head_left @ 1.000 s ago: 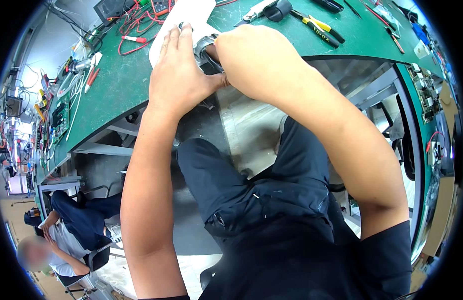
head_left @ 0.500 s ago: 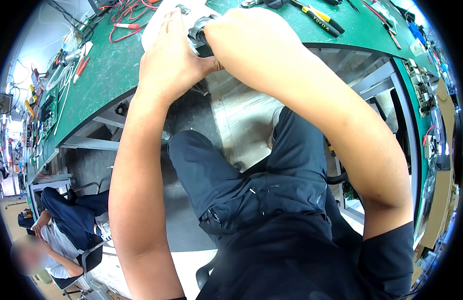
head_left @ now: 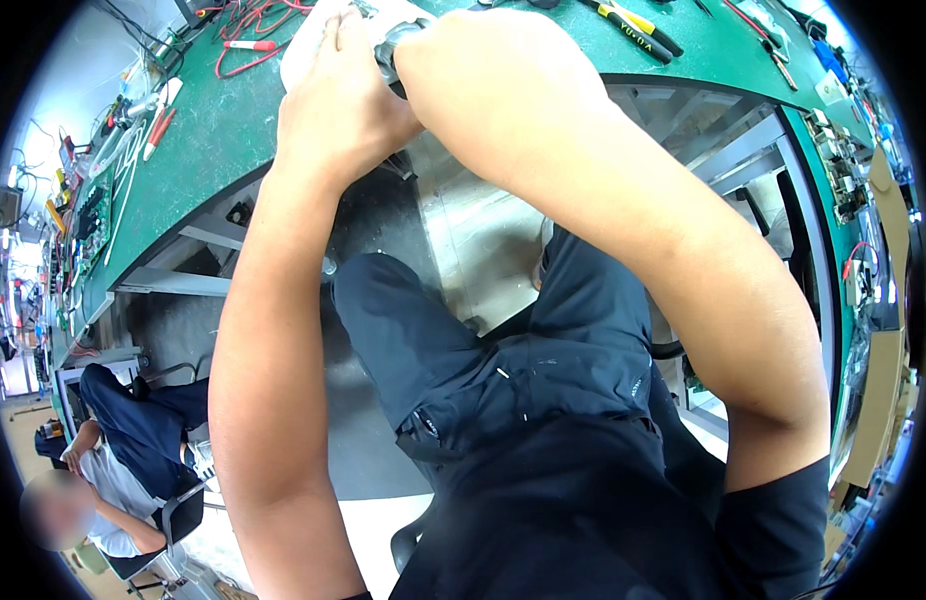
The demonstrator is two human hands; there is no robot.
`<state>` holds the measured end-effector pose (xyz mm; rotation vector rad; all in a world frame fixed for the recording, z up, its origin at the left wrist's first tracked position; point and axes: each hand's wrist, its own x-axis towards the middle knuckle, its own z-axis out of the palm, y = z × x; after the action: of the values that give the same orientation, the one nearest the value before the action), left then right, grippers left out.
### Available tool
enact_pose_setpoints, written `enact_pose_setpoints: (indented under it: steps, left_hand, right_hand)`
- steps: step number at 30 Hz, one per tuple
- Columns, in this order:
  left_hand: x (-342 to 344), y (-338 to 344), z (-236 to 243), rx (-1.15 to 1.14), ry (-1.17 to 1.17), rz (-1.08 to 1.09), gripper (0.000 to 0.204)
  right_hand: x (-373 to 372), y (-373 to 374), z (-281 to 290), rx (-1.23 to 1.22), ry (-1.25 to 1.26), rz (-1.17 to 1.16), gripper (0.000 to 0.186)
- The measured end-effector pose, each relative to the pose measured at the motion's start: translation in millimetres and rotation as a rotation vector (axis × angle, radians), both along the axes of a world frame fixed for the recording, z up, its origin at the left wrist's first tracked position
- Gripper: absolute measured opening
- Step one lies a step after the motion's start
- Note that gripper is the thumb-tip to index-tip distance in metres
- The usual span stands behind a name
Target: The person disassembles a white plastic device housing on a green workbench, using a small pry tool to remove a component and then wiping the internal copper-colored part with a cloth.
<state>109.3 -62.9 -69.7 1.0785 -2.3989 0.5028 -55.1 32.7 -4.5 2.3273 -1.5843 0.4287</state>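
Both my hands work close together at the near edge of the green bench, at the top of the view. My left hand (head_left: pixel 335 115) lies along a white, smooth-edged piece (head_left: pixel 301 58), its fingers stretched over it and its thumb towards my right hand. A shiny grey part with a curved rim (head_left: pixel 395 42) sits between the hands, beside the white piece. My right hand (head_left: pixel 488 75) is closed against that grey part; its fingertips, and whatever they hold, are hidden behind the back of the hand.
Pliers with yellow and black handles (head_left: pixel 638 32) lie right of my hands. Red wires (head_left: pixel 258 25) and a red-and-white pen-like tool (head_left: pixel 251 45) lie to the left. Circuit boards (head_left: pixel 838 165) line the right bench. A seated person (head_left: pixel 118 480) is at the lower left.
Both hands have shifted slightly up and left in view. My left thumb has become hidden behind the right hand, and less of the grey part shows.
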Motion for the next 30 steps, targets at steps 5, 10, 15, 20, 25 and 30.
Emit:
enact_pose_setpoints:
  steps: [5,10,15,20,25,30]
  left_hand:
    - [-7,8,6,0.137,0.119,0.094,0.086]
    - [-18,25,15,0.209,0.168,0.177,0.107]
    - [-20,25,18,0.183,0.201,0.162,0.120]
    - [-19,22,18,0.189,0.215,0.141,0.121]
    - [-17,21,19,0.242,0.219,0.168,0.123]
    - [-15,21,17,0.213,0.221,0.147,0.117]
  right_hand:
    - [1,-2,1,0.100,0.031,-0.079,0.019]
    - [-7,-17,6,0.201,-0.029,-0.018,0.016]
    - [-20,-10,16,0.258,0.030,-0.086,0.023]
    - [-21,12,22,0.102,-0.061,-0.089,0.017]
    - [-8,11,21,0.089,0.020,-0.034,0.017]
    - [-19,15,14,0.054,0.098,-0.042,0.016]
